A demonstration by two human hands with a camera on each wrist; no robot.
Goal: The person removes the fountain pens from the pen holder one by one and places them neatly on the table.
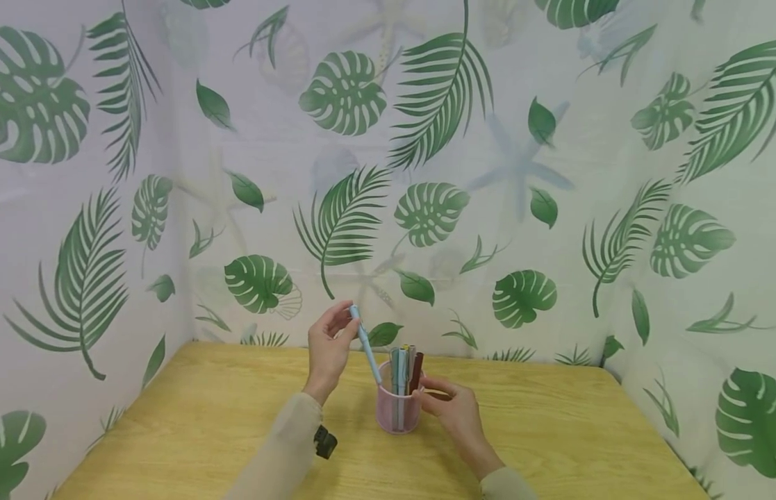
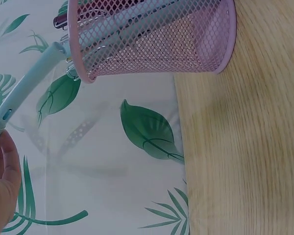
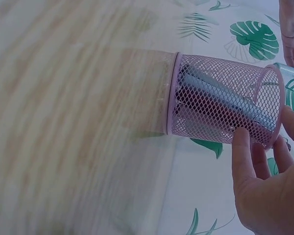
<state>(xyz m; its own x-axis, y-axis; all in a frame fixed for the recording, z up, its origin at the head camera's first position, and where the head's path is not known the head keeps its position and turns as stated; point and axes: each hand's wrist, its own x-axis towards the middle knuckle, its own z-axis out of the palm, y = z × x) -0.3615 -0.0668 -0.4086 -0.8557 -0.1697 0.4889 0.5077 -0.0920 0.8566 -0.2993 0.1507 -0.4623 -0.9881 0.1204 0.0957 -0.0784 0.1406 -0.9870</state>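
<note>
A pink mesh pen holder stands upright on the wooden table with several pens in it, among them light blue, grey and dark red ones. My left hand pinches a light blue pen near its upper end. The pen slants down to the right, its lower end at the holder's left rim; in the left wrist view a small oval window shows on its barrel. At the holder's right side, my right hand grips it near the rim, fingers against the mesh.
The light wooden table reaches back to a pale curtain printed with green leaves, which also hangs along both sides. A small black device sits at my left wrist.
</note>
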